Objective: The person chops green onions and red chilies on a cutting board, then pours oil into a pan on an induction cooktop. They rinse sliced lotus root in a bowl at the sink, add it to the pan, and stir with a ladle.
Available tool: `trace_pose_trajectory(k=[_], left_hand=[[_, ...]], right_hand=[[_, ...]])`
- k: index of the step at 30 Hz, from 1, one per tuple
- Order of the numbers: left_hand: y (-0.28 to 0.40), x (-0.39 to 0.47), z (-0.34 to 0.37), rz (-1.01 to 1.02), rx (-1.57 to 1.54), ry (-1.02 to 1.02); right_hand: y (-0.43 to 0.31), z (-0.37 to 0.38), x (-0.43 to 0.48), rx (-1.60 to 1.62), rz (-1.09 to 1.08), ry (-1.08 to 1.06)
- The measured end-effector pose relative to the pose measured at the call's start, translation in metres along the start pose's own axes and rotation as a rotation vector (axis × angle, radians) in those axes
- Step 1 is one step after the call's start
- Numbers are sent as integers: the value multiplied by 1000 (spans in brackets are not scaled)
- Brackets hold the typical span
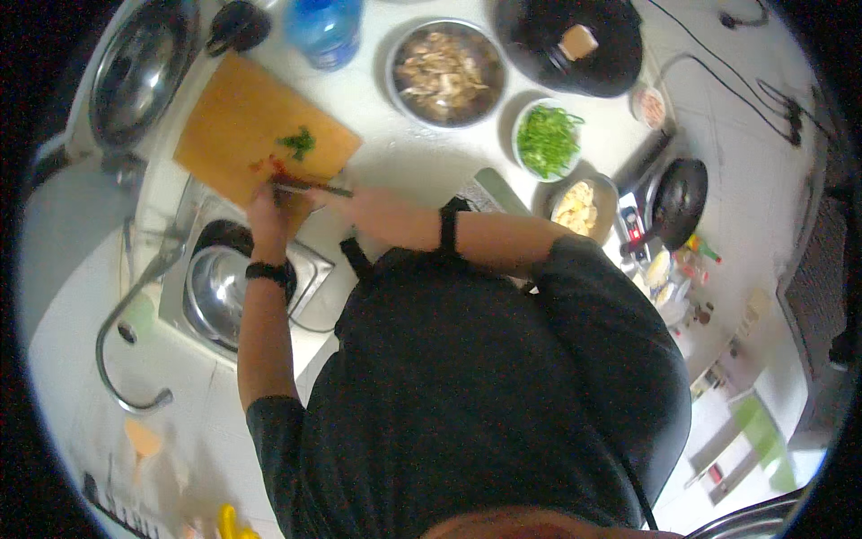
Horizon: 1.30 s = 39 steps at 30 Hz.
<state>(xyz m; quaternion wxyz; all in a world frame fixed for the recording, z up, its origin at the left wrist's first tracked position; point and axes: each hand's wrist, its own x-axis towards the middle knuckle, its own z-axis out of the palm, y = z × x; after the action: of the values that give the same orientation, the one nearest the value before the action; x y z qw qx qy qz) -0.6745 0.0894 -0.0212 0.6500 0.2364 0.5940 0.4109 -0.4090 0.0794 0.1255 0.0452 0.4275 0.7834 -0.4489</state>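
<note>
A wooden cutting board (262,121) lies tilted on the counter before me, partly over the sink's edge. On it are a small heap of chopped green herbs (298,142) and some red chopped pieces (271,164), perhaps chili. My right hand (360,207), blurred, grips a kitchen knife (313,186), whose dark length reaches left across the board's near part. Close by the knife's far end, my left hand (267,210) bends its fingers down at the board beside the red pieces. Whether it pins anything there is hidden.
Left of me, a steel bowl (219,286) sits in the sink below a curved faucet (108,343). Beyond stand a bowl of sliced mushrooms (444,74), a bowl of chopped greens (549,140), a bowl of pale yellow pieces (578,209), a dark wok (539,40) and a blue-tinted bottle (324,34).
</note>
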Motion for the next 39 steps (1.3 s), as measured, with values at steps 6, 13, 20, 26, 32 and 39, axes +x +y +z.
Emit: trace_pose_trajectory(k=[6, 13, 20, 26, 32, 39], left_hand=[[10, -15, 10, 287, 591, -3], [17, -24, 9, 488, 1402, 111], [26, -29, 13, 427, 1346, 29], [36, -36, 13, 508, 1397, 37], [30, -29, 11, 485, 1398, -1], [16, -24, 10, 681, 1134, 72]], right_hand=[[-3, 23, 39, -73, -82, 86], [-4, 18, 5, -216, 10, 78], [-4, 32, 50, -167, -156, 246], [-14, 23, 35, -235, -10, 106], [-9, 21, 26, -213, -17, 96], [-16, 17, 45, -233, -103, 183]])
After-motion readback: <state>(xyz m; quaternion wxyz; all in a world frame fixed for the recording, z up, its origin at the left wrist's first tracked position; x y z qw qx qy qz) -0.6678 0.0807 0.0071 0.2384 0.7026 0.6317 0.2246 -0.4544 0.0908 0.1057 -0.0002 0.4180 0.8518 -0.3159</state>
